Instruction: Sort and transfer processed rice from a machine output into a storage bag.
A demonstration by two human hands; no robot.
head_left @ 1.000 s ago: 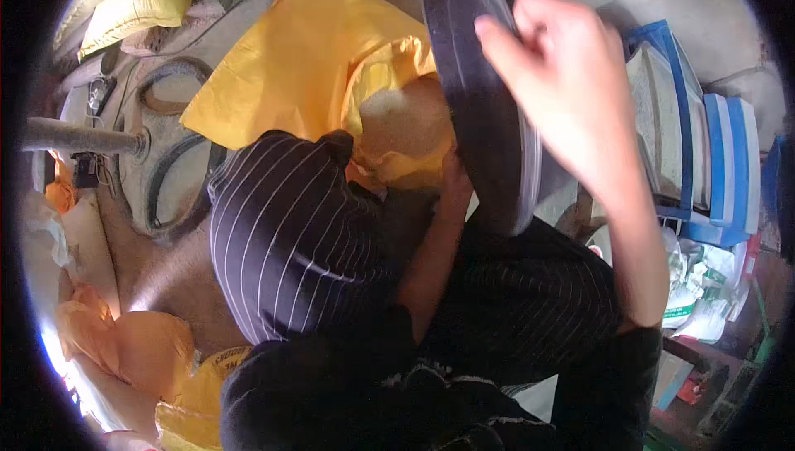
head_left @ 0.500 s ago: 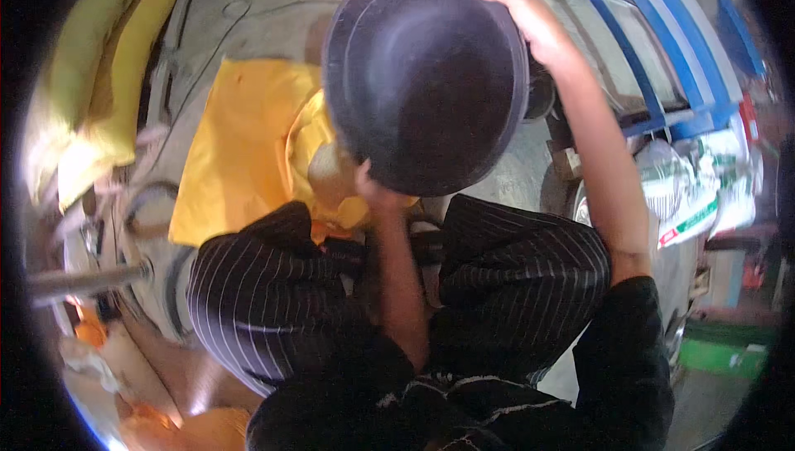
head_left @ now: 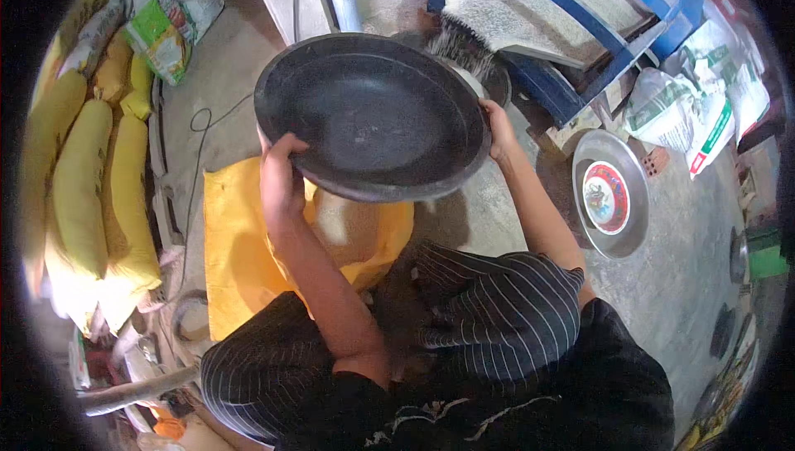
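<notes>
A wide black basin (head_left: 373,111) is held up between my two hands, tilted, and its inside looks bare. My left hand (head_left: 283,176) grips the rim at the lower left, thumb over the edge. On the right side, my right hand (head_left: 499,128) clasps the rim. Below the basin stands an open yellow sack (head_left: 236,244), with pale loose material (head_left: 344,223) showing in its mouth. Just beyond the basin, whitish grains (head_left: 457,43) drop off the chute of a blue-framed machine (head_left: 571,99). Another dark container (head_left: 497,82) catches them, partly hidden by the basin.
Full yellow sacks (head_left: 83,194) lie at the left, with a green-and-white bag (head_left: 159,37) behind them. On the right floor, a metal bowl (head_left: 633,223) holds a red-rimmed patterned dish (head_left: 607,198). White plastic sacks (head_left: 671,111) lie beside the machine. A cable (head_left: 199,144) crosses the floor.
The basin has gone from nearly upright to a flatter tilt and moved nearer and left. My left hand has shifted to its left rim. The view has swung toward the machine.
</notes>
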